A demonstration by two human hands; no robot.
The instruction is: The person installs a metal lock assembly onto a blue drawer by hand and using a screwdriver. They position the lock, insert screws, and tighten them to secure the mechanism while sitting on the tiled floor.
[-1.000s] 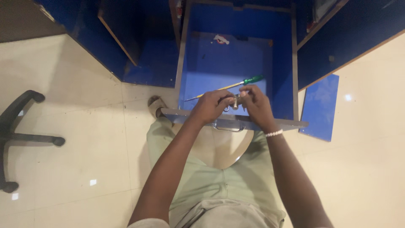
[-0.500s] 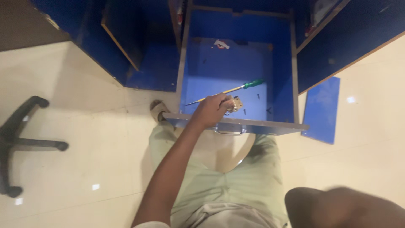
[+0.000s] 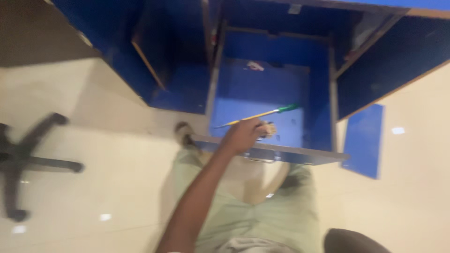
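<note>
1. Over the open blue drawer (image 3: 262,93), the left hand (image 3: 243,136) is closed on a small pale object (image 3: 267,129) at the front rail, beside a green-handled screwdriver (image 3: 262,114) lying inside.
2. Held one-handed, the object could slip and drop into the drawer.
3. The right hand, at the rail a second ago, is out of view; only a dark shape shows bottom right.

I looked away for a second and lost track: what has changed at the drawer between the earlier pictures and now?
The right hand has left the small pale part at the front of the open blue drawer and drawn back out of view. The left hand stays on that part. The green-handled screwdriver still lies in the drawer.
</note>
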